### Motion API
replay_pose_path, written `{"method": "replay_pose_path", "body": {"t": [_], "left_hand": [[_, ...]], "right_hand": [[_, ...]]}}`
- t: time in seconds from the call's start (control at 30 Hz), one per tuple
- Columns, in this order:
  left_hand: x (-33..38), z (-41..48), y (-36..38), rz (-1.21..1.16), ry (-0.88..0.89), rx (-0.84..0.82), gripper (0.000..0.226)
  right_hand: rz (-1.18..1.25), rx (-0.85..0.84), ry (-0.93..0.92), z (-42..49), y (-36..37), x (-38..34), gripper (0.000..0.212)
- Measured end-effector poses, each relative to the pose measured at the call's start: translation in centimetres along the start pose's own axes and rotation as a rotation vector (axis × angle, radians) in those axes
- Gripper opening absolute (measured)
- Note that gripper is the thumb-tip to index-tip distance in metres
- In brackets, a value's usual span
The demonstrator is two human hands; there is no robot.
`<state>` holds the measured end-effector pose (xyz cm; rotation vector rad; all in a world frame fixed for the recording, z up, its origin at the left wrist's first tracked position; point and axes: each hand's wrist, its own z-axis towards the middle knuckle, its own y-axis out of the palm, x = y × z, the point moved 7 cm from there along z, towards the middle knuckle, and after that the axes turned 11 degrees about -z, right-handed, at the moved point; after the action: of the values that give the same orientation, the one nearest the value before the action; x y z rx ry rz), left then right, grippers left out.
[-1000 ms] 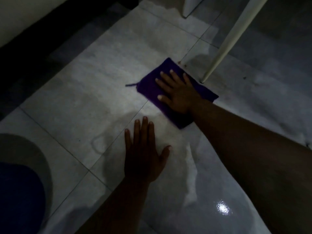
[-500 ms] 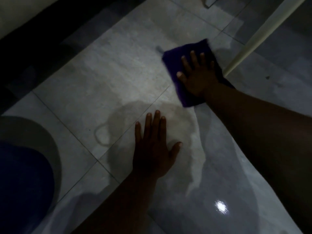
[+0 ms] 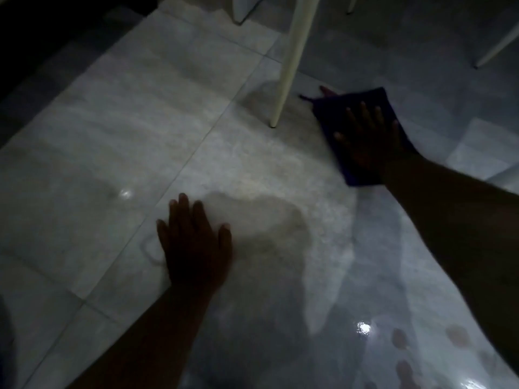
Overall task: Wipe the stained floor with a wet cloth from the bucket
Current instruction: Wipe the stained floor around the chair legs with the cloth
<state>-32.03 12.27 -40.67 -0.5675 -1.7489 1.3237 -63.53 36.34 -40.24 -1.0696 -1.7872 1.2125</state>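
Observation:
A dark purple cloth [image 3: 373, 98] lies flat on the pale tiled floor [image 3: 146, 141], right of a white furniture leg. My right hand [image 3: 368, 136] presses down on it, palm flat and fingers spread. My left hand [image 3: 193, 245] rests flat on the floor nearer to me, fingers apart, holding nothing. A dull brownish patch [image 3: 269, 226] marks the tile just right of my left hand. Wet sheen and light glare cover the tiles near me. The bucket is out of view.
A slanted white furniture leg [image 3: 289, 66] meets the floor just left of the cloth. Another thin white leg [image 3: 497, 49] stands at the far right, and a white base [image 3: 244, 9] at the top. A dark strip [image 3: 42, 51] runs along the upper left.
My right hand has slid the cloth to the right, from the left side of the white leg to its right side. My left hand has stayed planted on the floor.

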Motion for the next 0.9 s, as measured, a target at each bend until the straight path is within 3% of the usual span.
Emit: {"method": "replay_pose_path", "body": {"t": [0.07,0.13,0.23,0.33,0.43,0.57,0.63,0.77,0.9], "left_hand": [[2.7,-0.8,1.4,-0.018,0.045,-0.023,0.076],[3.8,-1.4,2.6,0.039,0.089,-0.035,0.080],[3.6,-1.7,2.4,0.070,0.094,-0.027,0.083],[3.9,-1.7,2.3,0.088,0.092,-0.012,0.083],[4.0,-1.8,2.5,0.104,0.096,-0.025,0.084],[4.0,-1.6,2.3,0.079,0.080,-0.036,0.084],[4.2,-1.8,2.2,0.081,0.081,-0.039,0.083],[4.2,-1.7,2.3,0.086,0.086,-0.051,0.083],[4.1,-1.9,2.3,0.116,0.089,-0.035,0.083]], "right_hand": [[-0.038,-0.012,-0.046,3.6,-0.8,-2.6,0.074],[-0.133,-0.020,-0.216,4.8,-0.6,-5.2,0.073],[-0.127,-0.009,-0.380,0.9,0.2,-4.3,0.085],[-0.059,0.106,-0.188,-3.1,1.5,1.9,0.087],[-0.017,0.086,0.068,-3.9,2.2,5.2,0.079],[0.028,0.072,0.115,-5.5,2.9,2.6,0.077],[-0.012,0.103,0.024,-9.7,3.6,-0.8,0.077],[-0.072,0.095,-0.325,-23.3,6.9,-6.1,0.075],[-0.202,0.077,-0.560,-28.9,9.4,-1.1,0.077]]}}
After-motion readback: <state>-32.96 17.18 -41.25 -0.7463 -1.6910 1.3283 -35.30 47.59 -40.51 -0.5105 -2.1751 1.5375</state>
